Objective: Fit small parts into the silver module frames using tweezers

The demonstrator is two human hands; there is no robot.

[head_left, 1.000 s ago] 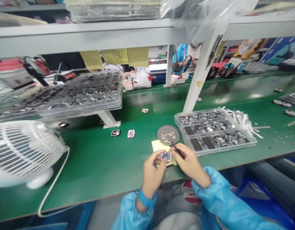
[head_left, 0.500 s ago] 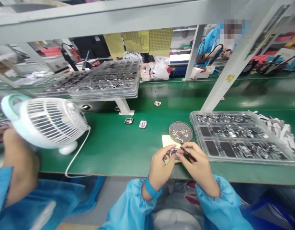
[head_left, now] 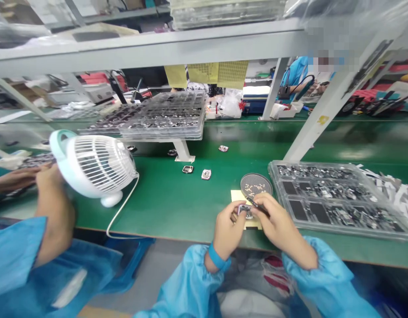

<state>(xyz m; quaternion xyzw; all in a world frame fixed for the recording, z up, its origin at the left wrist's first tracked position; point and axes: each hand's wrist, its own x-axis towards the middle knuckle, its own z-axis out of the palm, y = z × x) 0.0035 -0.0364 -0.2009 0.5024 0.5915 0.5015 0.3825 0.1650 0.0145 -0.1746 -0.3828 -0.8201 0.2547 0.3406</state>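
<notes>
I have the left hand (head_left: 228, 228) clamped on the small silvery case (head_left: 245, 210), which sits between thumb and fingers near the bench's (head_left: 177, 207) front edge; my right hand (head_left: 278, 221) grips a slim dark tool (head_left: 258, 206), fingertips close beside the case.

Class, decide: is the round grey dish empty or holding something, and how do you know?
Holding something: small pale pieces lie scattered across the round grey dish.
</notes>
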